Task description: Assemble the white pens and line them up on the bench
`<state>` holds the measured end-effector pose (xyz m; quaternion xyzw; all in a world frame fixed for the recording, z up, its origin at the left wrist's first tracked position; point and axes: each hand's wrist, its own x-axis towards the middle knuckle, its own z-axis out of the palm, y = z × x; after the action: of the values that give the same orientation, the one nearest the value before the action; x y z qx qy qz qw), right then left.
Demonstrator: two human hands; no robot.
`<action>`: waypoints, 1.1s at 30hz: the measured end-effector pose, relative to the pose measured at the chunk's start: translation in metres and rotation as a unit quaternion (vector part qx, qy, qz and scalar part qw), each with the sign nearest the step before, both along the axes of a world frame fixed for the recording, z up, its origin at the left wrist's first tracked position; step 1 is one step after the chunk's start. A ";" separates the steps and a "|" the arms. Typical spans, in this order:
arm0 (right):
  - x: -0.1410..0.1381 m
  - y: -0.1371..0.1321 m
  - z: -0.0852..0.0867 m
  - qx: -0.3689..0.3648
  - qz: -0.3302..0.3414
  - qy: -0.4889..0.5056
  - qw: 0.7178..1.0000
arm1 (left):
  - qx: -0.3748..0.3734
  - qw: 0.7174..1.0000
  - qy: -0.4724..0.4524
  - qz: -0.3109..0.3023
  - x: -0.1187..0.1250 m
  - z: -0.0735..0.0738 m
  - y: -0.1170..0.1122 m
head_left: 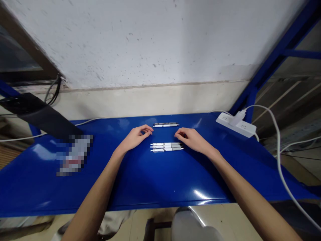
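Note:
My left hand (140, 134) hovers at the left ends of the pens, its fingers loosely bent and apart with nothing between them. Opposite it, my right hand (191, 138) is curved over the table, thumb and fingers slightly parted and nothing visible in them. A far group of pens (166, 125), dark and white, lies sideways between and just beyond the hands. Closer to me, a near group of white click pens (165, 150) lies side by side, pointing right. Their right ends are close to my right hand; whether it touches them I cannot tell.
The pens lie on a glossy blue table (150, 180) against a wall. At the right stands a white power strip (235, 124) with a plug and cable (278, 147). A black panel-like object (42, 115) and a blurred-out item (76, 155) are at the left. A stool (193, 226) is below.

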<state>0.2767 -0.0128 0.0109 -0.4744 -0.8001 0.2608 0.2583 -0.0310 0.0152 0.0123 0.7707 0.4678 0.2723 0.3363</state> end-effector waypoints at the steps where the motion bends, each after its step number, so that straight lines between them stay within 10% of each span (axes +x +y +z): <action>1: 0.001 0.001 -0.001 0.012 -0.012 -0.002 1.000 | 0.033 0.999 0.008 0.032 0.000 -0.003 0.002; 7: 0.008 0.012 -0.016 0.069 -0.108 -0.023 0.991 | 0.056 0.991 0.010 0.124 -0.002 -0.011 0.007; 33: 0.000 0.006 -0.017 -0.017 -0.100 0.039 0.994 | -0.014 0.996 -0.063 0.054 0.005 -0.013 0.003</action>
<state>0.2764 -0.0067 -0.0061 -0.5460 -0.7331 0.2659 0.3063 -0.0259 0.0183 -0.0008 0.7204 0.4907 0.3315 0.3610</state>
